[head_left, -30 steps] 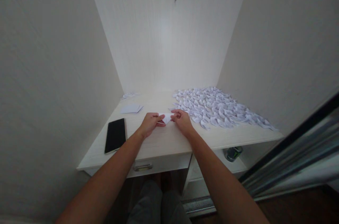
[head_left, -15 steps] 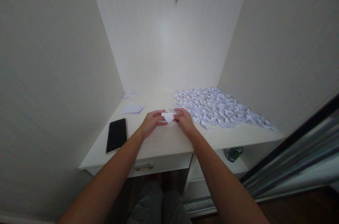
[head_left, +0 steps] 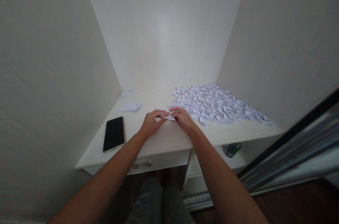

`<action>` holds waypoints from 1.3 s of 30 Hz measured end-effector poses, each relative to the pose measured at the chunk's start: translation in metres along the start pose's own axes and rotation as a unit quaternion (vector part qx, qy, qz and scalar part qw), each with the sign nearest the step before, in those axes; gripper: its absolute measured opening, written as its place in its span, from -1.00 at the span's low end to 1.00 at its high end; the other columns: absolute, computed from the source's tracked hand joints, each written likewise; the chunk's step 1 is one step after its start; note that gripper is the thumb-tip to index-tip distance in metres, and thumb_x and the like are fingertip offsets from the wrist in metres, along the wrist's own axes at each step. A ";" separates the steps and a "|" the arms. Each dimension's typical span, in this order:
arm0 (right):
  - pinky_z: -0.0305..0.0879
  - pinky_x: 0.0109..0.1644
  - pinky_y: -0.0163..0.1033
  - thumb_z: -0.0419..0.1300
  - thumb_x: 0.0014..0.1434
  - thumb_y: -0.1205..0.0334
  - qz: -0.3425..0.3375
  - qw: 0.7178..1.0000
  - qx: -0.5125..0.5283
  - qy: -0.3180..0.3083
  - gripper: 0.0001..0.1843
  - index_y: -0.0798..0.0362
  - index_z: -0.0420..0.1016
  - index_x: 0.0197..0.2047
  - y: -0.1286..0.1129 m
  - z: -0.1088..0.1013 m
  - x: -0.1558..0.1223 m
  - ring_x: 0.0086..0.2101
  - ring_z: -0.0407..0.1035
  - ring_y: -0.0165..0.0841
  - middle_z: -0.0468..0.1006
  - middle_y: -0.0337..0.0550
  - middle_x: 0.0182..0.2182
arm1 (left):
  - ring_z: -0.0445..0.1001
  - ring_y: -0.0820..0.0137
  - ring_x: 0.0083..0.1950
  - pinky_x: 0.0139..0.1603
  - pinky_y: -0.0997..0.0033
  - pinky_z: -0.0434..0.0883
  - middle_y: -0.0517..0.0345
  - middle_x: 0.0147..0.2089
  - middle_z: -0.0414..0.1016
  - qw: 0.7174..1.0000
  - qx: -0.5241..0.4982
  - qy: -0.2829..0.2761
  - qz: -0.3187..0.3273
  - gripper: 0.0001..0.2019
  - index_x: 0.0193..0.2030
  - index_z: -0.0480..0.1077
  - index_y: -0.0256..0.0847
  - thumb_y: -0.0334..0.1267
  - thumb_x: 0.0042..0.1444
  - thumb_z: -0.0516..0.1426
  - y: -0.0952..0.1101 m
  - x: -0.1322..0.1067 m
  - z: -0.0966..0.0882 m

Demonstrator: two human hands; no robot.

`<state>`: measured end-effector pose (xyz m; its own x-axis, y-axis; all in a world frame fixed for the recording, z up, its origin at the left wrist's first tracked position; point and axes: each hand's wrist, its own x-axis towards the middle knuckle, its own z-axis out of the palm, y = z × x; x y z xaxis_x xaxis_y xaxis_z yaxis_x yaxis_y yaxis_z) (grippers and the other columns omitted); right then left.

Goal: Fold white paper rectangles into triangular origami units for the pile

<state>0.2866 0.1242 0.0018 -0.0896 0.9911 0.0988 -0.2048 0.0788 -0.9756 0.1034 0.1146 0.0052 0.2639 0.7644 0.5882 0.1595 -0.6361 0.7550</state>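
Note:
My left hand (head_left: 150, 123) and my right hand (head_left: 182, 120) meet over the middle of a pale wooden desk (head_left: 164, 139). Both pinch a small white folded piece of paper (head_left: 169, 117) that lies almost flat between their fingertips. The fingers of each hand are closed on its edges. Just right of my right hand spreads a wide heap of small folded white paper pieces (head_left: 219, 106).
A black phone (head_left: 114, 133) lies face up at the desk's left front. A few white paper sheets (head_left: 129, 107) rest behind it, with small paper bits (head_left: 128, 93) at the back left corner. A dark can (head_left: 233, 149) stands on a shelf under the desk. Walls close in on three sides.
The paper, earlier held as a small upright triangle between my fingers, is now pressed lower and flatter. My hands stayed in place; the camera shifted slightly.

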 end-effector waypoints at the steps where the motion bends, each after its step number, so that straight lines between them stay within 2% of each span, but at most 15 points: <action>1: 0.11 -0.38 -0.27 0.26 -0.14 0.24 0.003 1.000 0.005 -0.007 -0.74 0.03 0.55 -0.29 -0.001 0.000 0.000 -0.51 0.29 -0.40 0.45 -0.30 -0.58 | 0.62 0.24 -0.04 0.03 0.21 0.57 -0.03 -0.11 0.68 1.000 -0.003 0.010 -0.009 -0.88 -0.24 0.62 -0.18 -0.24 0.09 0.33 0.000 0.000 0.000; 5: 0.25 -0.25 -0.26 0.24 -0.15 0.21 0.003 0.999 0.029 -0.029 -0.70 0.01 0.57 -0.26 -0.006 0.000 -0.003 -0.32 0.45 -0.33 0.59 -0.18 -0.36 | 0.58 0.35 -0.30 -0.26 0.36 0.58 0.07 -0.26 0.64 0.988 -0.083 0.072 -0.112 -0.76 -0.27 0.57 -0.23 -0.14 -0.01 0.40 0.000 0.003 0.003; 7: 0.28 -0.17 -0.25 0.26 -0.22 0.26 -0.001 0.998 0.036 -0.047 -0.64 0.00 0.58 -0.24 -0.007 0.001 -0.005 -0.23 0.46 -0.31 0.61 -0.19 -0.29 | 0.56 0.36 -0.37 -0.34 0.36 0.58 0.09 -0.33 0.61 0.980 -0.124 0.075 -0.140 -0.68 -0.30 0.51 -0.26 -0.08 -0.06 0.42 -0.001 0.004 0.004; 9: 0.29 -0.14 -0.23 0.29 -0.23 0.27 -0.008 0.997 0.012 -0.080 -0.64 0.01 0.60 -0.25 -0.008 0.001 -0.006 -0.21 0.45 -0.29 0.62 -0.19 -0.29 | 0.58 0.35 -0.37 -0.34 0.32 0.60 0.08 -0.35 0.60 0.974 -0.154 0.059 -0.156 -0.61 -0.31 0.48 -0.29 -0.04 -0.11 0.43 0.000 0.004 0.006; 11: 0.27 -0.16 -0.22 0.34 -0.17 0.21 -0.016 0.995 -0.033 -0.095 -0.75 0.03 0.60 -0.32 -0.006 0.001 -0.007 -0.27 0.41 -0.30 0.60 -0.21 -0.37 | 0.58 0.33 -0.39 -0.31 0.27 0.62 0.08 -0.38 0.60 0.966 -0.182 0.045 -0.177 -0.58 -0.31 0.48 -0.31 -0.04 -0.15 0.45 0.001 0.003 0.007; 13: 0.22 -0.22 -0.24 0.37 -0.09 0.13 -0.027 0.994 -0.072 -0.081 -0.81 0.04 0.59 -0.39 -0.003 0.001 -0.007 -0.36 0.35 -0.34 0.55 -0.25 -0.45 | 0.59 0.32 -0.38 -0.30 0.24 0.63 0.07 -0.40 0.58 0.958 -0.205 0.039 -0.195 -0.57 -0.31 0.48 -0.32 -0.07 -0.19 0.48 0.002 0.002 0.008; 16: 0.16 -0.28 -0.25 0.39 -0.05 0.07 -0.035 0.994 -0.088 -0.054 -0.78 0.04 0.59 -0.41 0.000 0.000 -0.006 -0.42 0.29 -0.37 0.52 -0.28 -0.49 | 0.58 0.32 -0.37 -0.32 0.27 0.62 0.11 -0.40 0.56 0.947 -0.232 0.053 -0.216 -0.57 -0.29 0.47 -0.32 -0.15 -0.22 0.49 0.002 0.002 0.008; 20: 0.12 -0.34 -0.27 0.38 -0.06 0.06 -0.041 0.993 -0.099 -0.046 -0.78 0.04 0.59 -0.43 -0.003 0.001 -0.009 -0.46 0.24 -0.38 0.50 -0.29 -0.52 | 0.56 0.36 -0.32 -0.33 0.32 0.61 0.12 -0.35 0.52 0.928 -0.273 0.075 -0.242 -0.65 -0.30 0.48 -0.31 -0.09 -0.07 0.42 0.003 0.005 0.005; 23: 0.11 -0.34 -0.27 0.36 -0.08 0.08 -0.042 0.993 -0.105 -0.043 -0.79 0.05 0.60 -0.44 -0.006 0.003 -0.011 -0.45 0.25 -0.38 0.51 -0.27 -0.52 | 0.53 0.39 -0.31 -0.31 0.34 0.61 0.09 -0.35 0.49 0.911 -0.305 0.070 -0.267 -0.67 -0.37 0.47 -0.31 -0.05 0.05 0.37 0.004 0.007 -0.001; 29: 0.11 -0.33 -0.27 0.31 -0.10 0.10 -0.040 0.992 -0.115 -0.025 -0.78 0.07 0.63 -0.42 -0.004 0.001 -0.009 -0.46 0.25 -0.40 0.52 -0.27 -0.51 | 0.50 0.44 -0.34 -0.33 0.45 0.56 0.03 -0.34 0.52 0.885 -0.335 0.022 -0.324 -0.83 -0.32 0.55 -0.36 -0.27 0.08 0.37 0.002 0.006 -0.010; 34: 0.08 -0.35 -0.27 0.31 -0.11 0.12 -0.040 0.990 -0.131 -0.015 -0.80 0.08 0.61 -0.47 -0.003 -0.001 -0.009 -0.48 0.23 -0.40 0.48 -0.28 -0.55 | 0.53 0.45 -0.30 -0.25 0.49 0.55 0.01 -0.28 0.57 0.875 -0.350 0.006 -0.334 -0.87 -0.29 0.58 -0.38 -0.43 0.01 0.39 -0.001 0.005 -0.012; 39: 0.10 -0.34 -0.27 0.30 -0.10 0.12 -0.045 0.989 -0.138 -0.017 -0.81 0.06 0.62 -0.46 -0.004 -0.001 -0.009 -0.48 0.24 -0.39 0.48 -0.27 -0.55 | 0.54 0.43 -0.31 -0.20 0.43 0.57 -0.01 -0.32 0.57 0.868 -0.362 0.006 -0.340 -0.85 -0.34 0.56 -0.35 -0.28 0.15 0.34 -0.004 0.006 -0.014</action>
<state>0.2896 0.1149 0.0041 -0.1164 0.9751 0.1889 0.0601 0.1967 -0.9786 0.0913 0.1235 0.0097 0.3322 0.9410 -0.0641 -0.3658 0.1912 0.9109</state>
